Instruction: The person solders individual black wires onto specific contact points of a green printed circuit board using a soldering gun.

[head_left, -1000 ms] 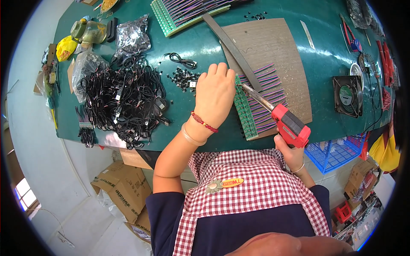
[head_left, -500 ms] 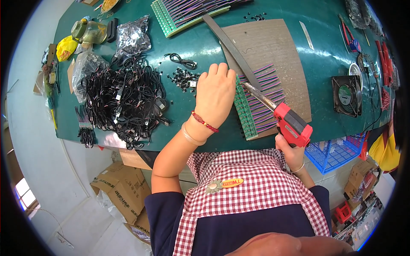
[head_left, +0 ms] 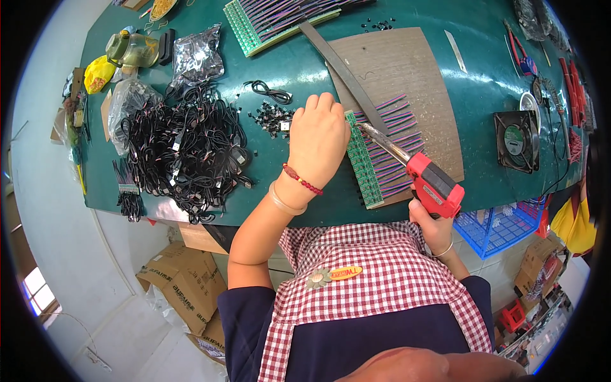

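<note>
Striped wires [head_left: 394, 175] fringe my green circuit board [head_left: 364, 169]. My left hand [head_left: 318, 137] curls (its hold, I can't tell); my right hand [head_left: 435, 232] grips a soldering gun [head_left: 436, 183]. Green table [head_left: 477, 159], pale wall [head_left: 57, 159].

I counted two bare hands of my own, a left hand [head_left: 320, 140] and a right hand [head_left: 433, 227], with one red beaded bracelet [head_left: 302, 179] and two pale bangles [head_left: 280, 202] on the wrists, and one red-and-black soldering gun [head_left: 435, 184] in my grip. On one green tabletop [head_left: 273, 67] I had two panels of green circuit boards, a near panel [head_left: 364, 162] and a far panel [head_left: 245, 30], one long grey flat bar [head_left: 342, 73], one brown rectangular board [head_left: 414, 70], one square black fan [head_left: 517, 141] and one silvery plastic bag [head_left: 197, 56]. I saw one lone coiled black cable [head_left: 272, 94], one tangled heap of black cables [head_left: 184, 153] too knotted to count singly, and one blue plastic basket [head_left: 489, 237].
</note>
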Available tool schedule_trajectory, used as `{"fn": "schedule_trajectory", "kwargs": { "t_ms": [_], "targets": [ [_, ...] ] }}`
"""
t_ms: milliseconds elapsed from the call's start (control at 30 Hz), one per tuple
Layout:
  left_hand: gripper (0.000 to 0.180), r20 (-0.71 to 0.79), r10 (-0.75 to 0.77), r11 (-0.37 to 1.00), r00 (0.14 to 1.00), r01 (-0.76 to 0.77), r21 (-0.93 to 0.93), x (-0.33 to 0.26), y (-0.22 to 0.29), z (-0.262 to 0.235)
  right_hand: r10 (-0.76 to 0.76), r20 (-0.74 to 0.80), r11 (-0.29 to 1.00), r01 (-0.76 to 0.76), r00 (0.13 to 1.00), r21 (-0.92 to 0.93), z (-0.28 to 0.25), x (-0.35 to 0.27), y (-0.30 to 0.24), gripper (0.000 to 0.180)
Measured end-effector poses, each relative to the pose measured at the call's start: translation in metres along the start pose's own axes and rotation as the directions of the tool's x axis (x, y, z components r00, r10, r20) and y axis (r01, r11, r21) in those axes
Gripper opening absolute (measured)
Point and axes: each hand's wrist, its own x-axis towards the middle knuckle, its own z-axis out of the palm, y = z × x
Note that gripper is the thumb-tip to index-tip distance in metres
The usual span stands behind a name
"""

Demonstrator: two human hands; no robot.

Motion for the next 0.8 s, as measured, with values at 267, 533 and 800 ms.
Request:
{"fn": "schedule_trajectory", "kwargs": {
  "t_ms": [267,533,800],
  "targets": [
    [0.007,-0.016,0.012,0.998,1.0,-0.013,-0.06,0.0015,-0.0037,0.0026,-0.077,0.038,0.996,0.078,0.996,-0.031,0.0011,0.0039,-0.0008,0.027],
    [0.009,-0.001,0.038,0.999,0.999,-0.038,-0.039,0.0048,-0.0036,0.0005,-0.017,-0.015,1.0,0.017,1.0,0.003,-0.0017,-0.001,-0.0024,0.025],
    [0.01,0.029,0.039,0.999,0.999,-0.038,-0.025,0.0041,-0.0023,-0.0003,-0.045,-0.015,0.998,0.045,0.999,-0.037,-0.0041,-0.003,0.0004,0.036]
  ]
}}
